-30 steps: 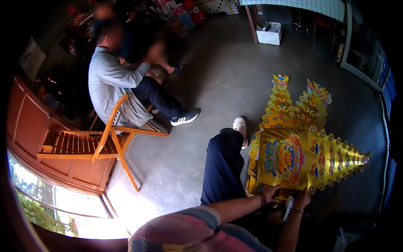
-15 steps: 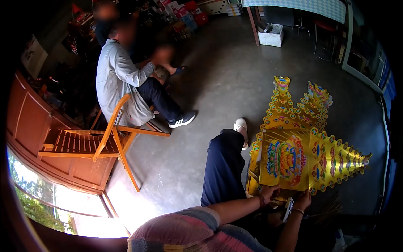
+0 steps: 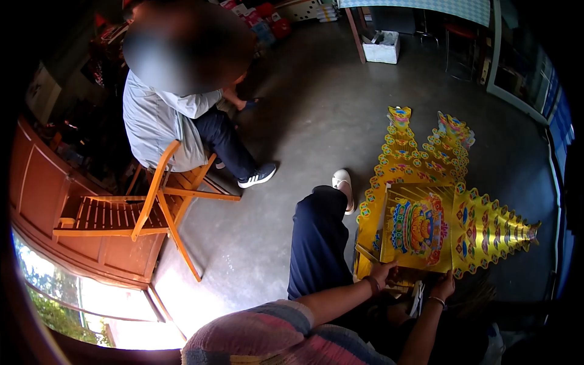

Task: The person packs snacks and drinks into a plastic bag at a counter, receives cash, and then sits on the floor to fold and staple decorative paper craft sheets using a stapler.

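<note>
A large gold paper ornament (image 3: pixel 480 225) has a boxy middle panel with a colourful printed design. Scalloped, pointed arms covered in coloured medallions spread from it to the right and upward. My left hand (image 3: pixel 384 274) pinches the lower edge of the panel near its left corner, a band around the wrist. At the lower right corner of the same panel, my right hand (image 3: pixel 445 286) has its fingers closed on the edge. Between my wrists a narrow whitish object (image 3: pixel 417 297) shows, and I cannot make out what it is.
A person in a grey jacket (image 3: pixel 152 115) sits on a wooden folding chair (image 3: pixel 159 188) at the left, beside another slatted wooden seat (image 3: pixel 115 216). A white foam box (image 3: pixel 383 48) stands under a table with a checked cloth (image 3: pixel 426 6). My leg (image 3: pixel 319 243) extends over the concrete floor.
My left hand has shifted slightly left and down along the panel's edge; the right hand stays at its corner. The whole view has shifted a little.
</note>
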Available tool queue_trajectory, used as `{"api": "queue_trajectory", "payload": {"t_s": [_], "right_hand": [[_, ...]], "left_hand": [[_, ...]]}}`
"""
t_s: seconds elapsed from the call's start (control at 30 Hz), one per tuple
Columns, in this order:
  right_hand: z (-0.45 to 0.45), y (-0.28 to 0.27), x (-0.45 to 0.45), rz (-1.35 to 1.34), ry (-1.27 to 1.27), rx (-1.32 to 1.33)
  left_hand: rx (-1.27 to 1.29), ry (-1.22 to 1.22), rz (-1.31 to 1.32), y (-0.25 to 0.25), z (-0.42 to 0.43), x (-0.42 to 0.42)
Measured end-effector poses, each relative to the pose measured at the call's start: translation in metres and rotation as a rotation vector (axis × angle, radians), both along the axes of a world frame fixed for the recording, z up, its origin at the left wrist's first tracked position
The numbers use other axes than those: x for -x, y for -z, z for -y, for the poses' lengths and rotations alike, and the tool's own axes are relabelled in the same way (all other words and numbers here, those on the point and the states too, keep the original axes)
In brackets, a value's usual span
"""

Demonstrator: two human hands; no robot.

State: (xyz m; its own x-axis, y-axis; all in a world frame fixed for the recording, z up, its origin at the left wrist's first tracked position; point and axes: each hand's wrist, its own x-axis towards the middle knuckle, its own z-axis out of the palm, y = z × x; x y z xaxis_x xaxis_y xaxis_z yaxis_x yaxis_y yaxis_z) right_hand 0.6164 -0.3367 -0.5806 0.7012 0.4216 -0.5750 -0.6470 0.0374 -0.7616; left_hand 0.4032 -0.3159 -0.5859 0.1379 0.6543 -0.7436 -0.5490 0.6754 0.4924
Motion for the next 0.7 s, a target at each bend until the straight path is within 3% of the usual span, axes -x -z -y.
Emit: {"api": "queue_trajectory", "payload": {"t_s": [0.07, 0.27, 0.4, 0.43, 0.5, 0.7], "right_hand": [[0.001, 0.007, -0.004, -0.012, -0.024, -0.023], [0.002, 0.0, 0.043, -0.001, -0.438, 0.054], [-0.004, -0.009, 0.062, 0.047, -0.378, 0.075], [-0.003, -0.007, 0.06, 0.082, -0.404, 0.078], [-0.002, -0.003, 0.053, 0.039, -0.366, 0.083], [-0.008, 0.01, 0.038, -0.063, -0.183, 0.036]], "left_hand": [[0.013, 0.007, 0.004, 0.003, 0.0, -0.003], [0.02, 0.0, 0.036, 0.01, 0.001, -0.012], [0.065, -0.025, 0.122, 0.023, -0.001, -0.006], [0.076, -0.017, 0.071, -0.001, -0.003, -0.005], [0.081, -0.023, 0.114, -0.003, -0.006, 0.011], [-0.054, 0.147, -0.138, 0.005, -0.027, 0.03]]}}
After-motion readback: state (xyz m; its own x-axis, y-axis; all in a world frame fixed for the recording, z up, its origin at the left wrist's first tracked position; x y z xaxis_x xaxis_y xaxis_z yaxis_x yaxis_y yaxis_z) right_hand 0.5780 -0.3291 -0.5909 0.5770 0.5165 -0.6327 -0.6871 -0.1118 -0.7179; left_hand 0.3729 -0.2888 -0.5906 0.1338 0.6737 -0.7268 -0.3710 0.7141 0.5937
